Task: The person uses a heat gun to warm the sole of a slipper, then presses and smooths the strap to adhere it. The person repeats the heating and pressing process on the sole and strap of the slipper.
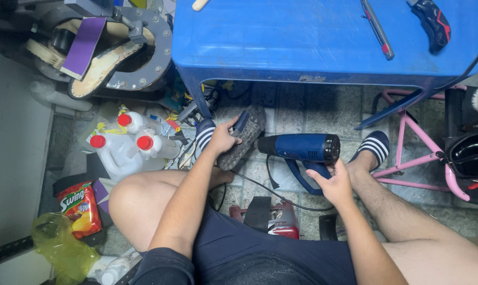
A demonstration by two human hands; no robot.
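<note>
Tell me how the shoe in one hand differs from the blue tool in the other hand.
The shoe is flat and grey, its rough sole facing up; the heat gun is a thick dark-blue barrel with a black nozzle end. The left hand grips the shoe by its edge; the right hand holds the heat gun by its handle below. The heat gun trails a black cord; the shoe has none. Both are held above the tiled floor.

this looks like a small shoe repair workshop, crowded and informal. a blue metal table (323, 53) carries a utility knife (433, 22), a shoe sole (102, 66) lies in a grey press (144, 58), plastic jugs (128, 145) stand on the tiled floor (302, 108), and a blue heat gun (302, 148) is in use.
</note>
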